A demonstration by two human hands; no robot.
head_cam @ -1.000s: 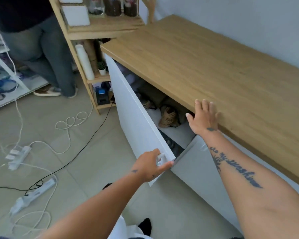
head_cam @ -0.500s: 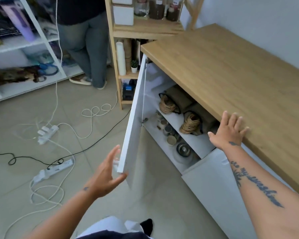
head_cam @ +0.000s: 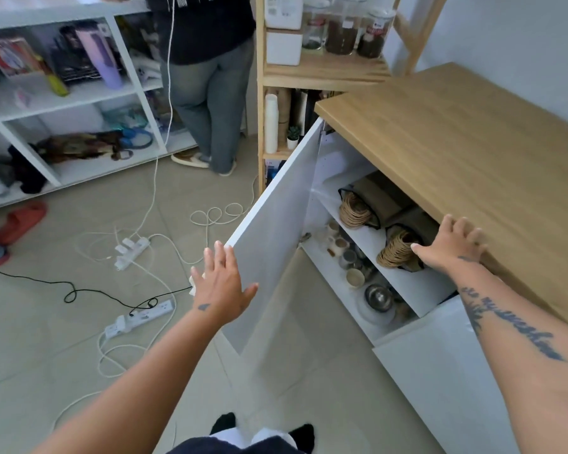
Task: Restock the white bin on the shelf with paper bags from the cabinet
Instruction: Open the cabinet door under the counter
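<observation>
Two bundles of paper bags (head_cam: 358, 209) lie on the upper cabinet shelf (head_cam: 403, 280), just under the front edge of the wooden worktop (head_cam: 466, 152). My right hand (head_cam: 451, 245) is much the nearer: it rests flat on that front edge, fingers spread and holding nothing, thumb hanging over the lip, with the nearer bundle (head_cam: 397, 250) directly below and a little to its left. My left hand (head_cam: 222, 290) is open too, palm against the free edge of the swung-out white door (head_cam: 276, 231), gripping nothing.

Each bundle lies on its side, long axis running back into the cabinet, its coil of twisted-paper handles facing out toward me. I judge the reach should go down and inward from the right.

Bags look matte brown kraft, flat and stiff; handles are ropey tan loops. Door and shelf are smooth, glossy white; the worktop is grained wood. The white bin (head_cam: 282, 47) sits on the wooden rack's shelf (head_cam: 325, 73), beyond the worktop's far-left corner.
</observation>
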